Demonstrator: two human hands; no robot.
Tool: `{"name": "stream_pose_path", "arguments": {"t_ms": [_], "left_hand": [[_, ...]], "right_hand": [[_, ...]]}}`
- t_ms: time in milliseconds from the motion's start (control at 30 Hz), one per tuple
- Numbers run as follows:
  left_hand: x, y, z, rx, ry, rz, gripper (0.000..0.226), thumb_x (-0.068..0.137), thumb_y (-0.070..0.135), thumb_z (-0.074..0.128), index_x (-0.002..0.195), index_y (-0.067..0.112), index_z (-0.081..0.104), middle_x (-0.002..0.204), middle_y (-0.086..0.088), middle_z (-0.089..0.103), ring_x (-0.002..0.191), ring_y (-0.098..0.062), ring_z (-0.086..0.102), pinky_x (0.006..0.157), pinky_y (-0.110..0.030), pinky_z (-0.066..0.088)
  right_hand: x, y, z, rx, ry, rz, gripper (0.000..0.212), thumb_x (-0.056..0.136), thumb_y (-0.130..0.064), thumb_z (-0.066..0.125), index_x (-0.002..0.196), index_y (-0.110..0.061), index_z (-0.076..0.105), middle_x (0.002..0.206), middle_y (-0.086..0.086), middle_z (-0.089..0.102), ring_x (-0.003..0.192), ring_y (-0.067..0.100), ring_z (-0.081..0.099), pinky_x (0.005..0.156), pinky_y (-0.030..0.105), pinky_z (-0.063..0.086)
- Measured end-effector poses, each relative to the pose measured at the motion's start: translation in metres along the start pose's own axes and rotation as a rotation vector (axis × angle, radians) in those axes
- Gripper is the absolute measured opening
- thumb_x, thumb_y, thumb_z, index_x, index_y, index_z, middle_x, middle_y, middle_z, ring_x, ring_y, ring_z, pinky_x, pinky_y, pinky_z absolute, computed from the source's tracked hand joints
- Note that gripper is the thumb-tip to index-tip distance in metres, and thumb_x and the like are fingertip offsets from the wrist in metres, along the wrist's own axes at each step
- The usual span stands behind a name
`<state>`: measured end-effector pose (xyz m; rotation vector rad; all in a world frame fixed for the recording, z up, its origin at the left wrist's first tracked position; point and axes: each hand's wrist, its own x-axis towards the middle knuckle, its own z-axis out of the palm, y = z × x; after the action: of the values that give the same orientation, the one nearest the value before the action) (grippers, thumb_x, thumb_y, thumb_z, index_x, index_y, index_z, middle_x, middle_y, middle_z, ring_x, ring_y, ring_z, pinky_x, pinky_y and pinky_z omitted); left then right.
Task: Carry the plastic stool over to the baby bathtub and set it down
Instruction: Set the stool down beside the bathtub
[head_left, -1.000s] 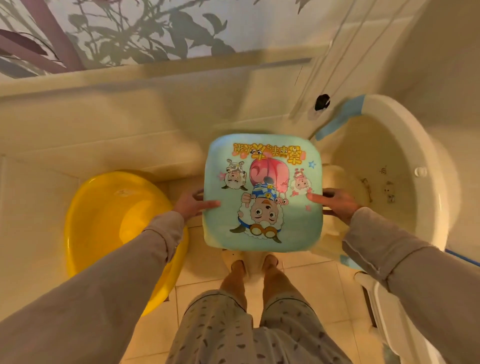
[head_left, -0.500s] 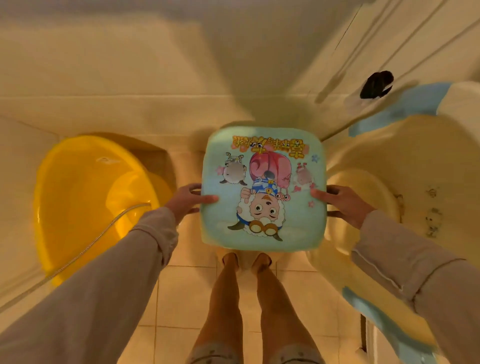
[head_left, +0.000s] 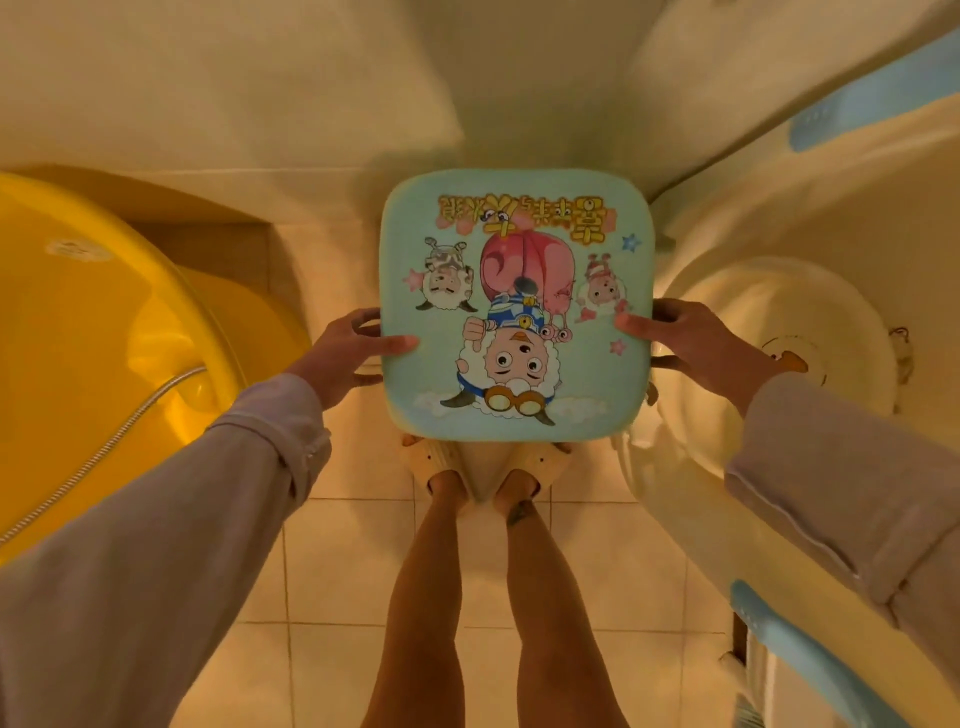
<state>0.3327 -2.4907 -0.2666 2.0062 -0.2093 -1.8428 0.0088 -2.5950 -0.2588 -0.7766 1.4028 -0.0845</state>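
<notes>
The plastic stool (head_left: 514, 306) has a pale green square seat printed with cartoon sheep, seen from straight above in the middle of the view. My left hand (head_left: 348, 351) grips its left edge, thumb on top. My right hand (head_left: 685, 345) grips its right edge the same way. The seat hides the stool's legs, so I cannot tell whether it touches the floor. The white baby bathtub (head_left: 769, 218) with blue trim lies right beside the stool, on its right.
A yellow plastic tub (head_left: 104, 322) with a metal shower hose (head_left: 98, 452) in it stands on the left. My feet in pale slippers (head_left: 483, 467) stand just behind the stool on the tiled floor (head_left: 332, 561). A cream wall (head_left: 311, 78) closes the far side.
The view has tipped down and drawn closer to the floor. The stool, still held in both hands, has come lower between the yellow tub and the baby bathtub.
</notes>
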Motion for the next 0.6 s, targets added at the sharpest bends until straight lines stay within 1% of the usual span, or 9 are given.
{"name": "stream_pose_path", "arguments": {"t_ms": [67, 100, 133, 200, 267, 367, 433, 500, 600], "left_hand": [[0.004, -0.005, 0.002, -0.040, -0.012, -0.014, 0.047, 0.074, 0.007, 0.070, 0.113, 0.023, 0.051, 0.102, 0.002, 0.066, 0.104, -0.022, 0.059, 0.083, -0.044, 0.051], [0.007, -0.007, 0.002, -0.049, -0.015, -0.012, 0.044, 0.074, 0.007, 0.070, 0.109, 0.025, 0.052, 0.100, 0.004, 0.066, 0.100, -0.020, 0.060, 0.076, -0.040, 0.052], [0.010, -0.009, 0.002, -0.053, -0.021, -0.004, 0.042, 0.074, 0.008, 0.070, 0.107, 0.027, 0.052, 0.099, 0.005, 0.066, 0.097, -0.017, 0.061, 0.071, -0.037, 0.052], [0.011, -0.009, 0.001, -0.057, -0.039, 0.001, 0.045, 0.074, 0.009, 0.070, 0.112, 0.025, 0.052, 0.101, 0.005, 0.066, 0.096, -0.015, 0.061, 0.067, -0.035, 0.052], [0.011, -0.009, 0.001, -0.071, -0.044, 0.002, 0.052, 0.074, 0.008, 0.069, 0.120, 0.021, 0.049, 0.104, 0.003, 0.066, 0.097, -0.015, 0.062, 0.066, -0.035, 0.053], [0.008, -0.007, 0.006, -0.108, -0.035, -0.002, 0.054, 0.076, 0.005, 0.067, 0.124, 0.018, 0.048, 0.104, 0.002, 0.065, 0.098, -0.018, 0.061, 0.068, -0.036, 0.053], [0.008, -0.002, 0.014, -0.108, -0.047, -0.004, 0.054, 0.076, 0.004, 0.067, 0.124, 0.018, 0.048, 0.105, 0.001, 0.065, 0.100, -0.020, 0.061, 0.071, -0.038, 0.053], [0.010, 0.004, 0.023, -0.096, -0.073, -0.001, 0.052, 0.075, 0.005, 0.068, 0.121, 0.020, 0.049, 0.103, 0.002, 0.066, 0.099, -0.019, 0.061, 0.071, -0.039, 0.053], [0.013, 0.007, 0.036, -0.102, -0.089, -0.003, 0.048, 0.073, 0.005, 0.069, 0.114, 0.023, 0.050, 0.100, 0.004, 0.067, 0.095, -0.015, 0.062, 0.068, -0.038, 0.054]], "right_hand": [[0.005, 0.004, 0.000, 0.012, 0.001, -0.002, 0.015, 0.076, -0.018, 0.069, 0.089, -0.022, 0.061, 0.091, -0.005, 0.067, 0.083, 0.010, 0.065, 0.066, 0.026, 0.052], [0.007, 0.006, -0.001, 0.022, 0.010, -0.005, 0.017, 0.075, -0.018, 0.069, 0.090, -0.020, 0.061, 0.091, -0.004, 0.067, 0.083, 0.010, 0.065, 0.066, 0.027, 0.052], [0.009, 0.009, -0.002, 0.027, 0.016, -0.009, 0.021, 0.075, -0.018, 0.069, 0.094, -0.018, 0.061, 0.092, -0.004, 0.067, 0.083, 0.011, 0.065, 0.067, 0.027, 0.053], [0.011, 0.010, -0.003, 0.031, 0.015, -0.012, 0.035, 0.074, -0.018, 0.070, 0.106, -0.012, 0.058, 0.095, -0.003, 0.066, 0.085, 0.012, 0.065, 0.068, 0.028, 0.053], [0.011, 0.010, -0.005, 0.028, 0.012, -0.012, 0.043, 0.074, -0.019, 0.071, 0.113, -0.010, 0.056, 0.098, -0.001, 0.066, 0.087, 0.013, 0.065, 0.070, 0.028, 0.053], [0.009, 0.008, -0.008, 0.022, -0.003, -0.001, 0.044, 0.074, -0.018, 0.070, 0.115, -0.010, 0.056, 0.100, 0.000, 0.065, 0.089, 0.015, 0.065, 0.071, 0.029, 0.053], [0.008, 0.005, -0.016, 0.014, -0.017, -0.004, 0.038, 0.075, -0.017, 0.069, 0.111, -0.011, 0.058, 0.095, -0.003, 0.067, 0.084, 0.011, 0.066, 0.067, 0.027, 0.054], [0.006, 0.002, -0.028, 0.014, -0.019, -0.004, 0.032, 0.075, -0.017, 0.068, 0.106, -0.014, 0.061, 0.092, -0.007, 0.067, 0.081, 0.007, 0.066, 0.065, 0.026, 0.054], [0.007, 0.001, -0.043, -0.018, -0.023, 0.021, 0.040, 0.077, -0.017, 0.067, 0.115, -0.012, 0.057, 0.098, -0.004, 0.066, 0.091, 0.014, 0.064, 0.070, 0.030, 0.052]]}}
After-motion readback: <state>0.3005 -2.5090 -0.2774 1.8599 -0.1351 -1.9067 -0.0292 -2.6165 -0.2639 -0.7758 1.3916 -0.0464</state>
